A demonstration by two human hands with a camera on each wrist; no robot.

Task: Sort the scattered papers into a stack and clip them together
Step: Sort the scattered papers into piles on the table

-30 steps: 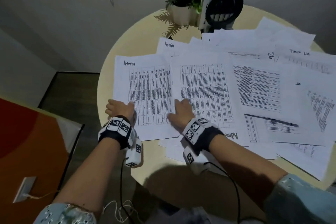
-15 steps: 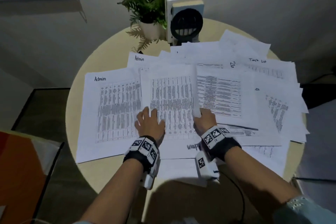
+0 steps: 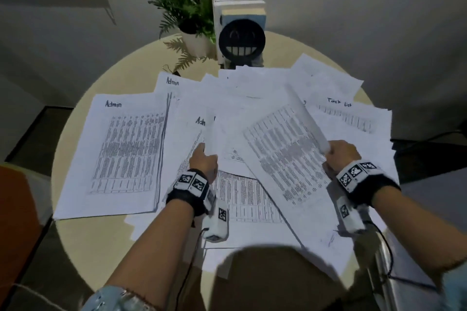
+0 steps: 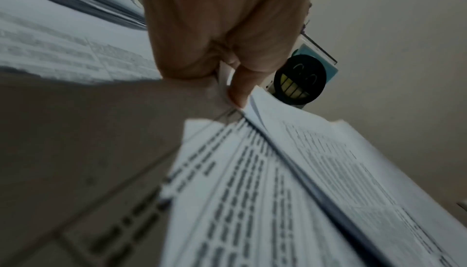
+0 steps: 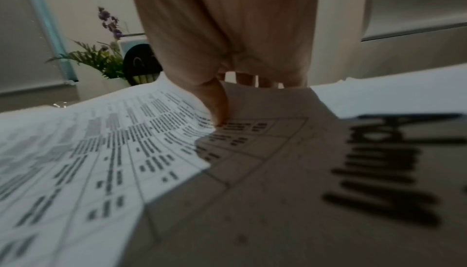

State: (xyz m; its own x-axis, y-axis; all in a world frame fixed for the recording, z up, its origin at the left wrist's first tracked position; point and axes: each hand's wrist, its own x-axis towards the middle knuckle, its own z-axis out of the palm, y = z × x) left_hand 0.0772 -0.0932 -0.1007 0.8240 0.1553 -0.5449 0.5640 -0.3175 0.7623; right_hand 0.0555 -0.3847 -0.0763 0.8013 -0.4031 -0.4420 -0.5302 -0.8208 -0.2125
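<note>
While both hands are lifting sheets off the spread, the step in hand appears to be gathering loose papers toward the neat pile point(image 3: 111, 151) headed "Admin", which lies squared at the left of the desk point(image 3: 131, 65). The left hand point(image 3: 203, 160), just right of that pile, has its fingers point(image 4: 240, 83) pinched on the curled edge of a few sheets point(image 3: 211, 134). The right hand point(image 3: 342, 153), well to the right of the pile, pinches the edge of a printed table page point(image 3: 285, 156) between thumb and fingers, and the page is raised and tilted. Other papers point(image 3: 351, 111) overlap beyond and right of the pile, one headed "Task list". A potted plant point(image 3: 188, 11) and books with a smiling bookend point(image 3: 241, 38) stand behind the pile at the far edge. A small dark object point(image 3: 174, 72) by the plant may be a clip; this cannot be told.

To do it well, judging from the layout: carry each page flat, turn headings one way, lay them onto the pile one set at a time, then tap the edges square before clipping. Pinching a corner alone risks creasing or dragging neighbouring sheets.
</note>
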